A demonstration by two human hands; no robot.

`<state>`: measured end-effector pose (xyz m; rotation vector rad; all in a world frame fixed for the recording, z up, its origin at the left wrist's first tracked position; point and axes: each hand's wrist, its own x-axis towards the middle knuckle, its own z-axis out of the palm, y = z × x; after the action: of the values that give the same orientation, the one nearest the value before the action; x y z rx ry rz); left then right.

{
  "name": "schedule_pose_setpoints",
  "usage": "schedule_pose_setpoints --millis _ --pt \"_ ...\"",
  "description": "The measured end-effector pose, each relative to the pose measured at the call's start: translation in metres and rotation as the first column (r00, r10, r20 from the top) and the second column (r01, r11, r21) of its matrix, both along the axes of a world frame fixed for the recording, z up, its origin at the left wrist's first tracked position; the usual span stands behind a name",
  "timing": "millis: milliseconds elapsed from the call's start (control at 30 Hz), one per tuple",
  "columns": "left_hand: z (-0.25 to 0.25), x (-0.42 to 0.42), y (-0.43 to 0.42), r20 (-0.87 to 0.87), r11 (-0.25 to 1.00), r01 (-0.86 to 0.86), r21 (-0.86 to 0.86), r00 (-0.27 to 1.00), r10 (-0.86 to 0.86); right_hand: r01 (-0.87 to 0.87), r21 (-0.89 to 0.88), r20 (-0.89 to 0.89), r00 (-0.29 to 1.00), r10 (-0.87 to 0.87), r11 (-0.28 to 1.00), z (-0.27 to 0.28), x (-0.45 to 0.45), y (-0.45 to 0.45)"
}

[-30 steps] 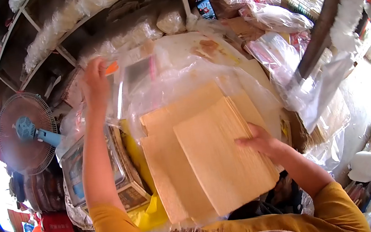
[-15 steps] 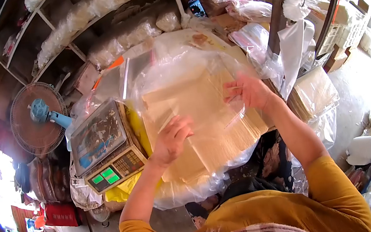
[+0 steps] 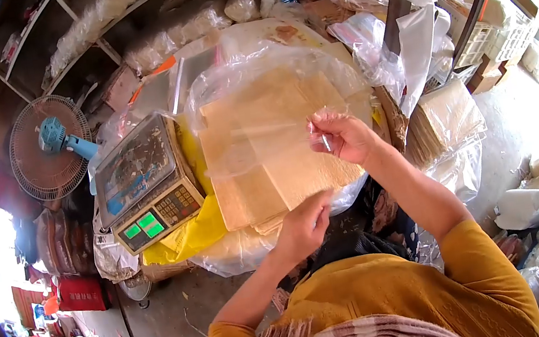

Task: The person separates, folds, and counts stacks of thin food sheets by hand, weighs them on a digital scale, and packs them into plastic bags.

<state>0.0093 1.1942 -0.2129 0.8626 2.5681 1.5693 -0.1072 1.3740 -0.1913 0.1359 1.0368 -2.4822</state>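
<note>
Flat brown paper sheets or bags (image 3: 241, 166) lie stacked in front of me, with clear plastic film (image 3: 256, 76) around and partly over them. My right hand (image 3: 343, 136) hovers above the stack's right side, its fingers pinched on clear plastic that is hard to make out. My left hand (image 3: 303, 227) is at the stack's near edge, fingers curled together; what they hold, if anything, is hidden. Yellow plastic (image 3: 205, 227) shows beside the stack at the left.
A scale (image 3: 147, 187) with lit green displays stands left of the stack, and a fan (image 3: 50, 147) is beyond it. Shelves (image 3: 109, 51) of bagged goods line the back. Wrapped brown paper (image 3: 446, 117) and a dark post (image 3: 396, 3) are at the right.
My left hand first came back from the far left to the stack, then moved to its near edge. My right hand let go of the upper sheets and now pinches plastic above them.
</note>
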Motion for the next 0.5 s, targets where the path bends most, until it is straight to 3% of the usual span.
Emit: schedule_pose_setpoints --millis 33,100,167,200,233,333,433,500 --pt "-0.005 -0.004 0.003 0.143 0.965 -0.051 0.256 0.990 0.014 -0.006 -0.026 -0.019 1.000 0.005 1.000 -0.002 0.005 -0.005" --pt "-0.017 -0.025 0.009 0.397 0.707 -0.228 0.670 0.914 -0.082 0.029 -0.007 -0.040 0.999 -0.030 1.000 0.002 0.016 -0.016" --pt "-0.008 -0.044 0.002 0.442 0.533 -0.302 0.790 0.883 -0.156 0.031 0.081 -0.072 0.997 -0.025 0.996 0.013 0.031 -0.027" --pt "-0.003 -0.052 -0.002 0.457 0.438 -0.340 0.833 0.867 -0.196 0.059 0.105 -0.085 0.995 -0.051 0.993 0.018 0.039 -0.033" --pt "0.005 -0.055 -0.004 0.430 0.447 -0.314 0.838 0.883 -0.186 0.053 0.137 -0.120 0.992 -0.036 0.989 0.015 0.043 -0.035" --pt "-0.009 -0.067 -0.009 0.552 0.423 -0.512 0.748 0.833 0.033 0.015 0.214 -0.206 0.978 0.030 0.977 -0.002 0.043 -0.038" --pt "-0.021 -0.074 -0.015 0.575 0.387 -0.521 0.761 0.817 -0.032 -0.030 0.312 -0.263 0.958 0.116 0.950 -0.012 0.038 -0.029" --pt "-0.040 -0.090 -0.026 0.563 0.322 -0.576 0.751 0.814 0.144 -0.001 0.440 -0.287 0.947 0.141 0.898 -0.006 0.035 -0.020"
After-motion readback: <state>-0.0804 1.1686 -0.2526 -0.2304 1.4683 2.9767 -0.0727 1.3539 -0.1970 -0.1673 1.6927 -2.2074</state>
